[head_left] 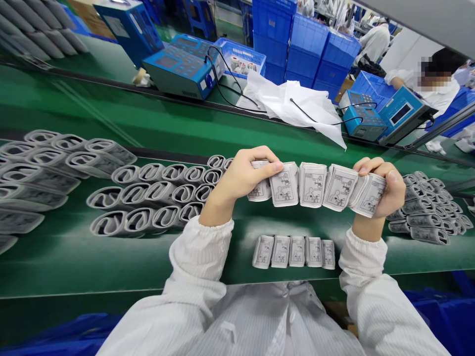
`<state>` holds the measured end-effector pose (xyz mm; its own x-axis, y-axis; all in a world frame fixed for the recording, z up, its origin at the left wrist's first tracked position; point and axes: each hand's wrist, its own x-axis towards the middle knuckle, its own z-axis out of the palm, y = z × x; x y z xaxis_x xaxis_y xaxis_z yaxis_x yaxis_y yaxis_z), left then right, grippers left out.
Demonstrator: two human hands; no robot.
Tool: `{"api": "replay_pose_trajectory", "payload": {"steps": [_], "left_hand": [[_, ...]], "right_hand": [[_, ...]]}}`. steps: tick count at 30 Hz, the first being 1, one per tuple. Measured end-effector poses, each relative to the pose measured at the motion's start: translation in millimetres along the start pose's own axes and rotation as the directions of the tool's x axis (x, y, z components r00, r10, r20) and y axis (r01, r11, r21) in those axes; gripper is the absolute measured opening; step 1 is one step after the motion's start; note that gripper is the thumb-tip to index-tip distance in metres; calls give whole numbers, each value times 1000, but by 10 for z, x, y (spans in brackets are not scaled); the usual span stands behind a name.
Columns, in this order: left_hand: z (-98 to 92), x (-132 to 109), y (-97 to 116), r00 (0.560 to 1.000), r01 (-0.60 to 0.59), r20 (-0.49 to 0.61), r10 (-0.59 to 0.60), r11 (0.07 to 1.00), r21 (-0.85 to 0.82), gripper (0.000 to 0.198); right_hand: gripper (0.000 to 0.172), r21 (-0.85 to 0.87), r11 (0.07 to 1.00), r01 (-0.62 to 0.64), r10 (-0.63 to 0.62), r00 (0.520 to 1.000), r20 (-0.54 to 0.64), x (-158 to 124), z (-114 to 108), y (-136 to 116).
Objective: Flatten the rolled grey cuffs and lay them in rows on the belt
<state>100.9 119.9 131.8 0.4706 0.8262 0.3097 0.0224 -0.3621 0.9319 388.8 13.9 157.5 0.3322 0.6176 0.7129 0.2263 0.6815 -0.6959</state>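
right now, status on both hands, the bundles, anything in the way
Left hand, right hand gripping opposite ends of a raised row of printed bundles. Second row on bench below. No obstruction visible.

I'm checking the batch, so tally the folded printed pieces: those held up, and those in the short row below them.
Held pieces, between left hand and right hand: 5
Row pieces, on the green table: 5
Total: 10
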Motion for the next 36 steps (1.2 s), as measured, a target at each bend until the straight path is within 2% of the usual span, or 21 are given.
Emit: {"api": "replay_pose_trajectory", "payload": {"steps": [5,7,9,11,14,16,17,19,21,23,25,27,29,31,33,35,36], "left_hand": [[9,17,6,999,-42,-14,43,998,50,42],[39,-14,-45,992,-119,-26,122,988,102,40],[98,-104,-180,968,-239,-34,248,955,176,37],[185,-260,-409,930,-349,-19,366,901,257,37],[352,-568,-844,916,-397,77,395,856,331,41],[474,-757,-1105,925,-381,142,353,860,341,42],[533,-832,-1210,928,-371,165,333,866,336,42],[635,-932,-1361,932,-353,205,300,883,309,43],[698,-970,-1452,932,-332,240,271,904,269,45],[704,-964,-1517,936,-306,252,244,919,248,46],[660,-925,-1583,945,-287,232,229,922,259,45],[593,-862,-1646,952,-283,205,229,914,290,42],[539,-780,-1672,954,-284,183,235,905,317,39],[525,-702,-1605,946,-316,180,268,883,347,44],[561,-658,-1407,909,-414,213,358,834,365,60],[627,-673,-1087,822,-565,317,474,753,339,72],[656,-703,-901,767,-629,396,505,714,307,68]], "right_hand": [[42,36,998,44,-46,997,54,11,-85,53],[36,14,998,58,-59,989,132,-11,-226,72],[23,-97,994,51,-23,963,270,-80,-419,77],[28,-275,960,57,73,894,443,-212,-606,79],[39,-525,844,112,312,695,648,-515,-714,107],[56,-649,747,145,474,568,673,-745,-616,161],[66,-701,692,172,540,522,661,-853,-526,201],[76,-765,592,252,620,464,633,-1035,-318,303],[66,-780,532,330,647,436,626,-1155,-167,411],[51,-769,524,365,635,435,639,-1217,-159,502],[45,-749,558,357,589,466,660,-1231,-321,570],[44,-740,596,313,528,541,655,-1206,-592,611],[46,-762,592,261,474,652,592,-1150,-853,606],[49,-779,577,248,405,741,536,-1075,-986,528],[56,-760,590,271,342,769,540,-1003,-938,373],[65,-701,632,330,270,754,599,-945,-741,169],[68,-652,661,371,222,734,642,-921,-612,66]]}}
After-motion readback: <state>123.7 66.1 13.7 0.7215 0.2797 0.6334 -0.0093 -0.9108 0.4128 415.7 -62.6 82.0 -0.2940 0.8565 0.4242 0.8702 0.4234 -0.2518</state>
